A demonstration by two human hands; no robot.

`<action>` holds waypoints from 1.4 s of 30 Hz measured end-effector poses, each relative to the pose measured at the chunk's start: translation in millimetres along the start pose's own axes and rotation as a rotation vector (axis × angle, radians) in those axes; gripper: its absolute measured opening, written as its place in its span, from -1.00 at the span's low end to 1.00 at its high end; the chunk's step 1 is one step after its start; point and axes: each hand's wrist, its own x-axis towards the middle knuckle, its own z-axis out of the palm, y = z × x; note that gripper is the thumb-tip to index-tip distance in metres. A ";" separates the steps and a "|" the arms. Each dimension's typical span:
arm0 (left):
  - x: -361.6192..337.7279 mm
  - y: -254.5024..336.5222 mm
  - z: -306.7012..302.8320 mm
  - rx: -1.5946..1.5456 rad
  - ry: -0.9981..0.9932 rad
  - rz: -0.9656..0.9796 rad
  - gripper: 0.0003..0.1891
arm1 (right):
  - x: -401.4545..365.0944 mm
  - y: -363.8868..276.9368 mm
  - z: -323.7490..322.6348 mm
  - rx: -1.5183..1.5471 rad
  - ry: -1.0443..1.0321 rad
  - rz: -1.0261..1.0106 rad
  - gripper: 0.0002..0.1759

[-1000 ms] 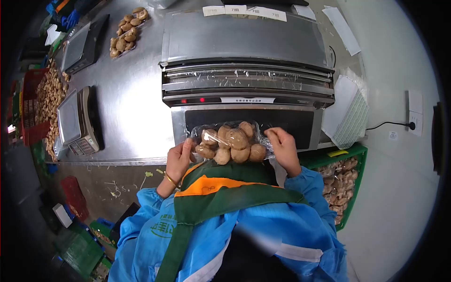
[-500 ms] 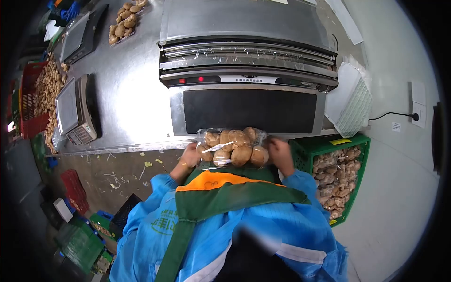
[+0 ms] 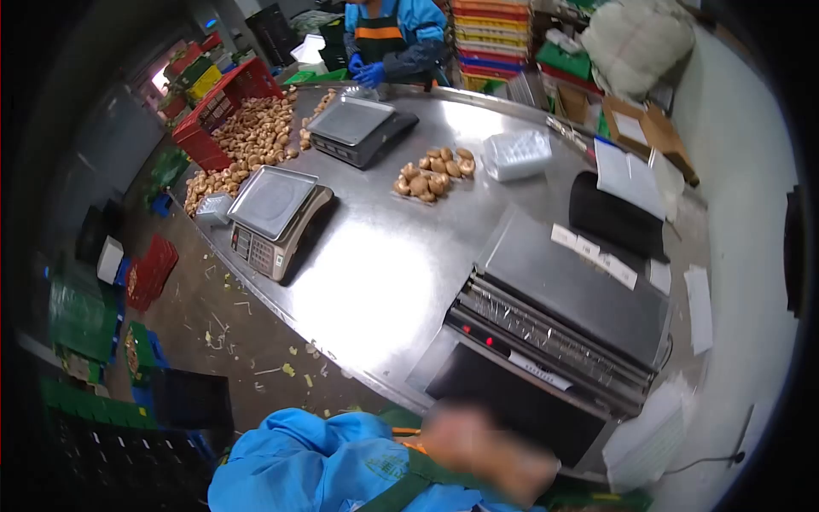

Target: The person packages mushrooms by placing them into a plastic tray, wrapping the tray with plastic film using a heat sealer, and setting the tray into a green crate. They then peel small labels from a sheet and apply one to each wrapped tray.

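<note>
At the bottom of the head view, a blurred patch (image 3: 488, 452) lies in front of my apron, just short of the wrapping machine's black plate (image 3: 520, 405). My hands cannot be made out in it, nor can anything they may hold. My blue sleeve (image 3: 311, 444) bends in toward this patch. Beyond the black plate stands the film wrapping machine (image 3: 559, 328), with two red lights lit and clear film across its rollers. Packs of brown mushrooms (image 3: 431, 175) lie farther back on the steel table (image 3: 401, 222).
Two weighing scales (image 3: 273, 205) (image 3: 354, 124) stand at the left, near loose mushrooms (image 3: 256, 128) spilling from a red crate (image 3: 226, 107). Stacked clear trays (image 3: 517, 155) sit at the back. Across the table, a co-worker's blue-gloved hands (image 3: 367, 72) are together. A white wall (image 3: 734, 213) bounds the right.
My view has swung up and to the left, bringing the far table and co-worker into sight. Half a second ago both hands held a wrapped mushroom pack; now neither hands nor pack show clearly.
</note>
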 end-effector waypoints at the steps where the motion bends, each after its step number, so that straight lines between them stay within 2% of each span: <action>1: 1.7 16.0 5.2 0.487 0.261 -0.334 -0.61 | 4.5 -2.1 2.6 0.030 -0.008 -0.004 -0.66; 3: 7.0 47.8 7.2 -0.123 0.329 -0.242 -0.61 | 8.4 -5.6 8.6 0.080 -0.030 -0.013 -0.64; 4: 12.3 63.7 13.5 -0.121 0.329 -0.227 -0.61 | 12.0 -6.9 10.9 0.106 -0.038 -0.019 -0.63; 6: 16.1 87.4 29.0 0.156 0.062 -0.444 -0.58 | 18.1 -7.6 16.8 0.163 -0.058 -0.030 -0.61; 7: 12.8 77.4 20.1 0.152 0.067 -0.439 -0.58 | 26.1 -6.6 21.2 0.192 -0.062 -0.047 -0.60; 9: 9.5 49.1 -7.2 -0.004 -0.175 -0.657 -0.57 | 40.4 -5.6 30.3 0.273 -0.073 -0.083 -0.58; 10: 17.9 68.4 9.7 0.029 -0.085 -0.652 -0.55 | 47.6 -3.8 34.1 0.334 -0.079 -0.128 -0.57; 13: 16.9 55.1 -5.9 -0.028 -0.135 -0.614 -0.56 | 60.1 -6.0 34.7 0.544 -0.123 -0.302 -0.54; 14: 15.4 54.1 -9.7 -0.030 -0.132 -0.613 -0.56 | 59.3 -8.2 26.5 0.612 -0.212 -0.403 -0.53; 15: 14.7 53.9 -13.3 -0.045 -0.128 -0.665 -0.56 | 60.2 -22.8 38.1 0.634 -0.387 -0.515 -0.52; 16: 14.4 53.3 -17.5 -0.060 -0.124 -0.715 -0.55 | 49.4 -36.1 51.4 0.632 -0.388 -0.512 -0.52; 17: 12.5 49.8 -23.6 -0.063 -0.122 -0.712 -0.55 | 36.3 -79.6 108.8 0.819 0.268 -0.462 -0.32; 18: 10.1 44.8 -30.5 -0.086 -0.131 -0.715 -0.51 | 32.5 -77.3 100.3 0.814 0.267 -0.459 -0.32; 20: 9.4 45.0 -35.2 -0.110 -0.139 -0.717 -0.47 | 7.5 -62.1 56.1 0.765 0.336 -0.450 -0.08; 21: 9.9 47.9 -33.9 -0.108 -0.093 -0.706 -0.45 | -1.4 -47.7 26.5 0.548 -0.251 -0.493 -0.08; 22: 10.9 49.9 -33.5 -0.106 -0.048 -0.694 -0.44 | -0.7 -61.9 42.8 0.407 -0.176 -0.545 -0.12; 25: 13.5 52.0 -37.6 -0.111 0.047 -0.728 -0.40 | 9.3 -72.0 72.0 0.080 0.169 -0.389 -0.15; 29: 25.6 73.9 -20.9 -0.138 0.145 -0.739 -0.36 | 14.7 -81.5 94.6 -0.235 0.254 -0.303 -0.18; 30: 23.9 59.4 -31.3 -0.124 0.079 -0.761 -0.36 | 14.2 -83.8 98.7 -0.293 0.264 -0.291 -0.18; 32: 24.1 58.4 -28.4 -0.131 0.083 -0.772 -0.36 | 13.8 -86.6 104.0 -0.383 0.275 -0.263 -0.20; 34: 23.1 53.6 -26.3 -0.138 0.086 -0.783 -0.35 | 14.2 -78.3 94.1 -0.398 0.275 -0.259 -0.21; 36: 18.3 39.8 -27.1 -0.235 0.031 -0.730 -0.35 | 12.7 -57.5 64.3 0.010 0.238 -0.316 -0.31; 40: 14.8 40.4 -22.1 -0.271 -0.014 -0.698 -0.37 | 4.8 -45.4 59.3 0.117 0.266 -0.327 -0.34; 42: 9.4 25.1 -29.5 -0.366 -0.048 -0.772 -0.37 | 4.3 -33.6 52.1 0.212 0.171 -0.380 -0.35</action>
